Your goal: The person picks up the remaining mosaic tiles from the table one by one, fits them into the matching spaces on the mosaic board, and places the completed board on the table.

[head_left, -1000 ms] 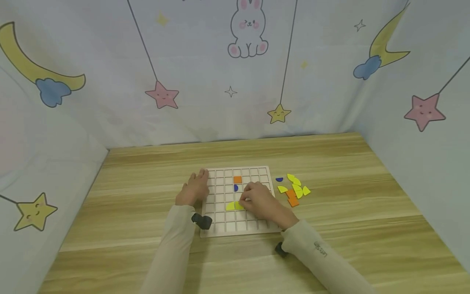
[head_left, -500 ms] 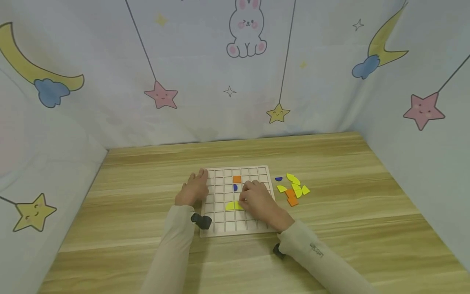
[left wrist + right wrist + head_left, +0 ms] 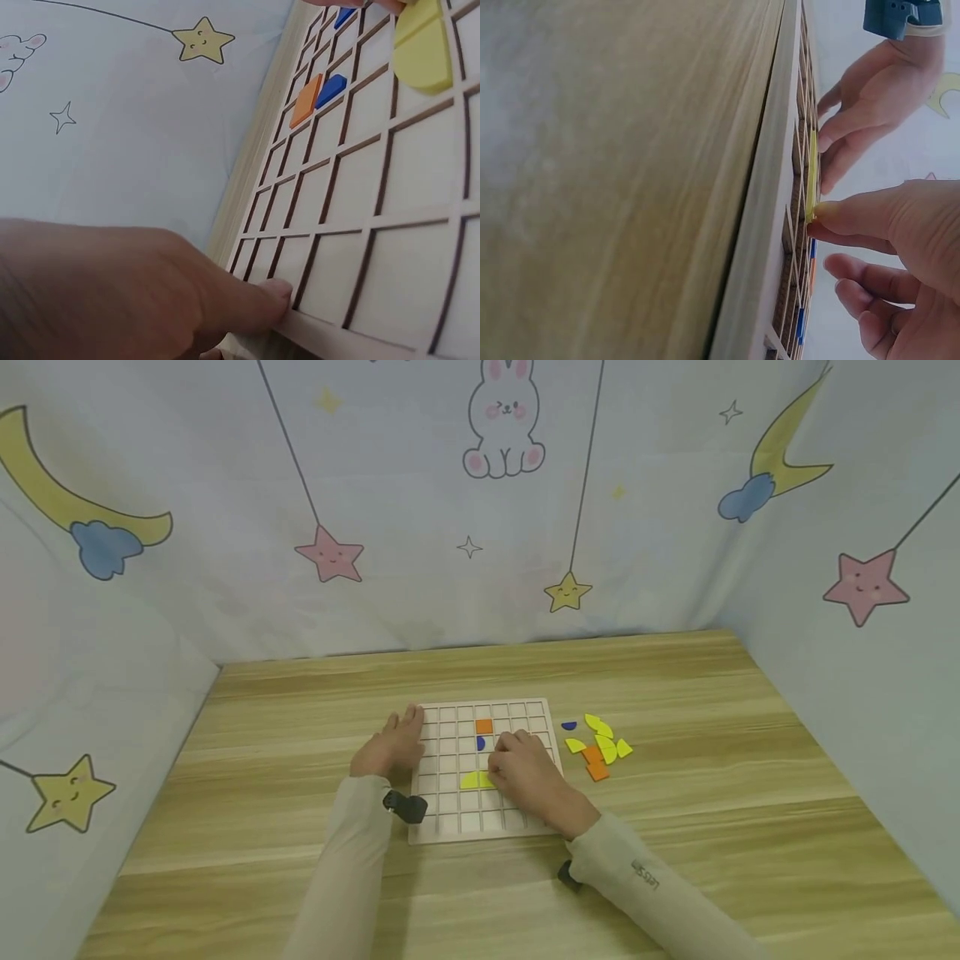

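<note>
A pale wooden grid board (image 3: 450, 806) lies on the table. My right hand (image 3: 528, 777) is over its middle, thumb and forefinger pinching a yellow quarter-circle tile (image 3: 486, 779) low at its cell; the right wrist view has these fingertips at a yellow edge. Left of it sits a matching yellow tile (image 3: 469, 780). Farther back on the board are an orange square tile (image 3: 484, 726) and a blue half-circle tile (image 3: 481, 743). The left wrist view shows another blue tile (image 3: 343, 18) near the right fingers. My left hand (image 3: 390, 745) rests along the board's left edge, its thumb on the rim.
Right of the board lie loose tiles: several yellow ones (image 3: 606, 749), orange ones (image 3: 597, 771) and a blue half-circle (image 3: 569, 726). The wood-grain table (image 3: 712, 777) extends around. A printed cloth (image 3: 420, 602) hangs behind and at both sides.
My right fingers have settled lower over the yellow tile, their tips now more hidden. The left wrist has shifted slightly left while its fingers stay at the board's edge. The other tiles have stayed put.
</note>
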Demonstrator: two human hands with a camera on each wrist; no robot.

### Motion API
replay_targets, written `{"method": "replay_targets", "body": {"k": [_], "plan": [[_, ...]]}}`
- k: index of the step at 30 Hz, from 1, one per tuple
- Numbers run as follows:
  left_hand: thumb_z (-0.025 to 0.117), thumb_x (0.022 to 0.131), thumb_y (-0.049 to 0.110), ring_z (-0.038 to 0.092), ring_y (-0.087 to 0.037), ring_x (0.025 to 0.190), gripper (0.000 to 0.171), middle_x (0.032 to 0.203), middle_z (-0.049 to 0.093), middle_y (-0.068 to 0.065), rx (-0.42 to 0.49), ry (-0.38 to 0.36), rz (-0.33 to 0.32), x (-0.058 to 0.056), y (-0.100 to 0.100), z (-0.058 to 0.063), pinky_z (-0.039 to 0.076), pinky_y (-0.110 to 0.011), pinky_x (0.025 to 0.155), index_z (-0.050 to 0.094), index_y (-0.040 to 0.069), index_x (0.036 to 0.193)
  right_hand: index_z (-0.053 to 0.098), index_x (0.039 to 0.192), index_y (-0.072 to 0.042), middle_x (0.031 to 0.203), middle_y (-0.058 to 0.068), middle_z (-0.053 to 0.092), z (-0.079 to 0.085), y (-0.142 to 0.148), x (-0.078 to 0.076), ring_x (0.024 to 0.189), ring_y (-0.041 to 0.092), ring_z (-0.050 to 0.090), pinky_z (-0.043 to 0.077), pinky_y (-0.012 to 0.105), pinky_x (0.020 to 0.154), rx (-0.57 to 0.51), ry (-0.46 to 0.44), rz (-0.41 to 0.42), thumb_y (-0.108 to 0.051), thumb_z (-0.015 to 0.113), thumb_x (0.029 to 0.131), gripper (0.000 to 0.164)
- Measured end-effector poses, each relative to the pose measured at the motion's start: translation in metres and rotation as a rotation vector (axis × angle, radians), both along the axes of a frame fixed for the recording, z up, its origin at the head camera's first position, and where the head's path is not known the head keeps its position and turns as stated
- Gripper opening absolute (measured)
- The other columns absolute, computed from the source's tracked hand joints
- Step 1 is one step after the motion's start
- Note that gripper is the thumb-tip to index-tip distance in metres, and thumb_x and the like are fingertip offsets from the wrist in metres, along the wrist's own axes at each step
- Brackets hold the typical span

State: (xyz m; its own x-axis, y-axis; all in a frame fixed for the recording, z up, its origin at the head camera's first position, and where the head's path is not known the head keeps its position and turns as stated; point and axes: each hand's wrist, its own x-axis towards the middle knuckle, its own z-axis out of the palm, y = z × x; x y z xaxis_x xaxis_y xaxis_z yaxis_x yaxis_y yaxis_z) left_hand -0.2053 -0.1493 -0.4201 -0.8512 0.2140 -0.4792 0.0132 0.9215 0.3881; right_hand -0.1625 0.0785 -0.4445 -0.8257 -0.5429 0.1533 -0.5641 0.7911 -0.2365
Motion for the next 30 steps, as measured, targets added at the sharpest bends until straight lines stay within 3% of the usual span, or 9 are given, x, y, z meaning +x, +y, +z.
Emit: {"method": "replay_targets", "body": {"k": [18,30], "plan": [[0.029,0.102,0.016,-0.013,-0.041,0.145,0.062,0.159,-0.012,-0.018,0.037,0.025,-0.004,0.003,-0.002,-0.010,-0.001,-0.065,0.114,-0.005,0.002,0.153,0.076,0.087,-0.015,0.097,0.000,0.060,0.000,0.004,0.003,0.095,0.019,0.052,0.043,0.033,0.082,-0.015,0.023,0.008,-0.019,0.069,0.087,0.008],[0.030,0.102,0.015,-0.012,-0.039,0.146,0.063,0.159,-0.012,-0.018,0.038,0.018,0.040,0.006,-0.001,-0.007,-0.002,-0.064,0.115,-0.005,0.001,0.152,0.076,0.088,-0.016,0.093,-0.003,0.060,0.003,0.008,0.002,0.093,0.016,0.051,0.044,0.034,0.085,-0.049,-0.022,0.007,-0.022,0.062,0.090,0.015]]}}
